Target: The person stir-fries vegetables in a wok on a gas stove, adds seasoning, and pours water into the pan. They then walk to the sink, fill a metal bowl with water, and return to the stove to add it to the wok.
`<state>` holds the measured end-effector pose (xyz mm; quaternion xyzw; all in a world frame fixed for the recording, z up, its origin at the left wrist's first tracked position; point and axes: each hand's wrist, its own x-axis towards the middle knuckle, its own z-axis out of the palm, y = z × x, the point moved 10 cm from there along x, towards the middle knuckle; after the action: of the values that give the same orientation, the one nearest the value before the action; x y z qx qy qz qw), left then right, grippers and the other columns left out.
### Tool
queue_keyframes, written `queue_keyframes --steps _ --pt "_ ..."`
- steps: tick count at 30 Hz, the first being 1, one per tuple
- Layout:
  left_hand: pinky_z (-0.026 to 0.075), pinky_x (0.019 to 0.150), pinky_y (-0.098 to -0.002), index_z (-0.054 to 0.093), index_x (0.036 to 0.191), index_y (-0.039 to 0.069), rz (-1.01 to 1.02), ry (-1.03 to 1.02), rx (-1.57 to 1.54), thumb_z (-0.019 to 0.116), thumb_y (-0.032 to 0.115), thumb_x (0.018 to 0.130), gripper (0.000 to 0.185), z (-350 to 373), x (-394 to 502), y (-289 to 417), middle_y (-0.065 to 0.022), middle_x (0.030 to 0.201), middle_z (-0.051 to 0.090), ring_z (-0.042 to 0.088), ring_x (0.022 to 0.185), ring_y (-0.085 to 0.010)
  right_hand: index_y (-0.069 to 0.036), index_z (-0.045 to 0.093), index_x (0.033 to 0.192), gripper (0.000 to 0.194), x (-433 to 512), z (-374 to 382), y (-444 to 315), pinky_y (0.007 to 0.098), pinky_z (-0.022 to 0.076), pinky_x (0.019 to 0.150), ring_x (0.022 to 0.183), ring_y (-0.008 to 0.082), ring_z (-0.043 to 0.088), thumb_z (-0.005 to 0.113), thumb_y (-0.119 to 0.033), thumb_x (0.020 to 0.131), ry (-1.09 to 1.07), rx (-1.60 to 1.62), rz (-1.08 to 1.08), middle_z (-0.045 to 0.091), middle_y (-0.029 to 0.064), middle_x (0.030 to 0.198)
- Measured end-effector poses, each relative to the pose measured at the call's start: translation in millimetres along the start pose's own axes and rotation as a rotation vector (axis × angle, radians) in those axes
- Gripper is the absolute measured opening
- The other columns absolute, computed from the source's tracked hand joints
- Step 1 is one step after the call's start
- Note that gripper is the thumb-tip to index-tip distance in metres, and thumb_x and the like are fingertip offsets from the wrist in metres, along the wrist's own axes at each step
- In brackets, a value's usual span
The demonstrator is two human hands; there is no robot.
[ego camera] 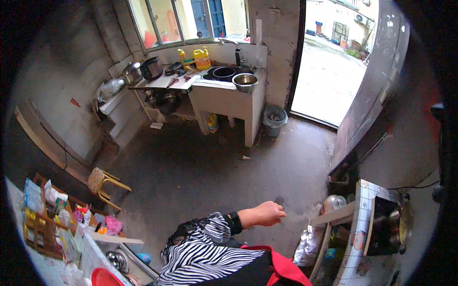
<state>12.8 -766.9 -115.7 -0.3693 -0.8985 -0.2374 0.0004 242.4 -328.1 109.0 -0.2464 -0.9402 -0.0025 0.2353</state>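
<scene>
My left hand [266, 213] is held out over the dark floor near the lower middle of the view, its fingers curled in and no object visible in them. A dark band circles the wrist, below a black-and-white striped sleeve. The edge of a red garment [286, 266] shows at my body. My right hand is out of view. Farther ahead stands a sink counter [222, 98] with a steel bowl [245, 83] at its right corner, a round dark pan [224, 73], yellow pump bottles [201, 59] and a dark pot [151, 68].
A grey waste bin [274, 119] stands between the counter and an open doorway [322, 78]. At left is a small stool [103, 184]; lower left, a cluttered shelf [46, 221] and a red basin [107, 278]. A tiled counter [352, 236] bears a black stove at right.
</scene>
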Motion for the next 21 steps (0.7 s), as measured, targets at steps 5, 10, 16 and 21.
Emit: queue_keyframes --steps 5,10,16,21 --pt "0.049 0.064 -0.0439 0.062 0.099 0.009 -0.254 0.228 -0.017 0.065 0.023 0.078 0.025 -97 -103 -137 -0.0124 0.083 0.061 0.060 0.077 -0.0339 -0.001 0.055 0.123 0.040 40 110 -225 0.0382 0.0415 0.094 0.113 0.0311 0.053 0.057 -0.024 0.091 -0.426 0.367 -0.171 0.058 0.0172 0.121" --pt "0.051 0.071 -0.0405 0.065 0.098 0.009 -0.503 0.241 0.004 0.064 0.022 0.079 0.023 -161 -189 -240 -0.0130 0.088 0.063 0.062 0.083 -0.0313 0.002 0.056 0.116 0.036 54 164 -439 0.0323 0.0480 0.069 0.076 0.0217 0.060 0.061 -0.004 0.081 -0.496 0.631 -0.374 0.060 0.0138 0.087" --pt "0.051 0.069 -0.0404 0.064 0.100 0.007 -0.556 0.366 -0.065 0.064 0.022 0.081 0.024 -194 -209 -339 -0.0120 0.089 0.063 0.062 0.081 -0.0317 -0.001 0.060 0.111 0.038 60 226 -627 0.0335 0.0498 0.067 0.071 0.0245 0.063 0.068 -0.010 0.075 -0.653 0.474 -0.659 0.063 0.0137 0.085" --pt "0.051 0.070 -0.0412 0.063 0.101 0.007 -0.637 0.359 0.001 0.063 0.023 0.081 0.026 -220 -210 -425 -0.0121 0.089 0.062 0.062 0.083 -0.0316 -0.003 0.062 0.109 0.036 82 297 -762 0.0332 0.0501 0.065 0.070 0.0258 0.064 0.068 -0.014 0.075 -0.735 0.511 -0.809 0.065 0.0146 0.080"
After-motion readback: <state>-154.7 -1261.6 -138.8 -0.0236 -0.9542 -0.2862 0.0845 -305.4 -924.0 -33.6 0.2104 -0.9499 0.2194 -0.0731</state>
